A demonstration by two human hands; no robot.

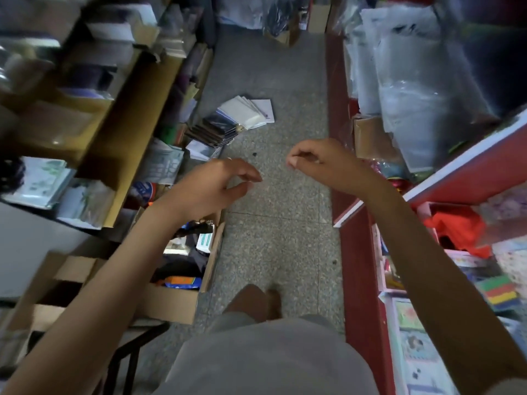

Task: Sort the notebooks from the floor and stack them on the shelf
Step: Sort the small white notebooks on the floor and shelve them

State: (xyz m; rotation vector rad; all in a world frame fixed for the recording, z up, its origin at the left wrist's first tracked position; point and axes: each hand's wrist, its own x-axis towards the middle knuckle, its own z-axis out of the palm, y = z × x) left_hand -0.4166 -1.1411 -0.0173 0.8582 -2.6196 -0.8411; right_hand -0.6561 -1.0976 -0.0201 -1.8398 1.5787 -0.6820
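A narrow shop aisle has a grey speckled stone floor [273,223], with thin joints between the tiles. On the left stands a brown wooden shelf unit [137,109] full of paper goods, which are blurred. Below it an open brown cardboard box [171,300] with mixed packets comes a little into the aisle. On the right is a red shelf with white edge [470,166], and on it lie clear crumpled plastic bags [413,95].

The fanned white notebooks [248,111] lie on the floor at the left side of the aisle, touching a low stack of dark notebooks [214,131] just beside the wooden shelf unit.

The left hand [211,186] hangs above the floor with fingers loosely curled and thumb apart, grasping nothing. The right hand [316,161] is level with it, fingers loosely bent downward, also empty. Both hands are nearer to the person than the notebooks and apart from them; the left one is closer to the dark stack.
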